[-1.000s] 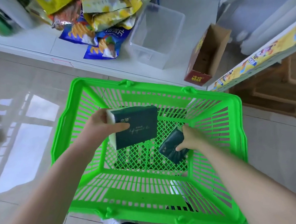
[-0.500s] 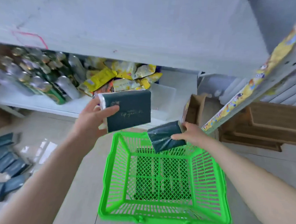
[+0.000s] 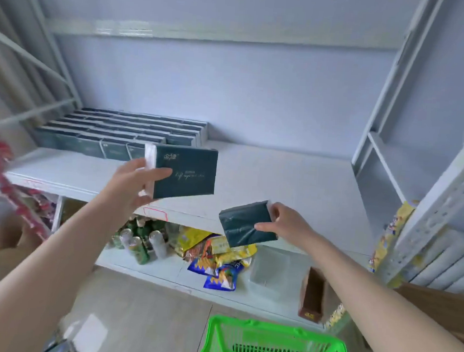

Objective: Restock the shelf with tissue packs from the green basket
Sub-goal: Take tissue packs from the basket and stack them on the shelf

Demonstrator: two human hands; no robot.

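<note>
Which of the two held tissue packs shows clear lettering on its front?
The upper pack, gripped by the left hand: pale lettering shows on its broad front. The lower pack, in the right hand, is tilted and shows no clear lettering.

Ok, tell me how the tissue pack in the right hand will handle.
Probably light: the right hand holds the tissue pack by one end. Likely soft, since its wrapper looks creased. Flat-sided, so it should stack like the shelved packs, not roll.

Large pack (image 3: pixel 185 173), small pack (image 3: pixel 245 225), aloft before shelf (image 3: pixel 280 179)
</note>
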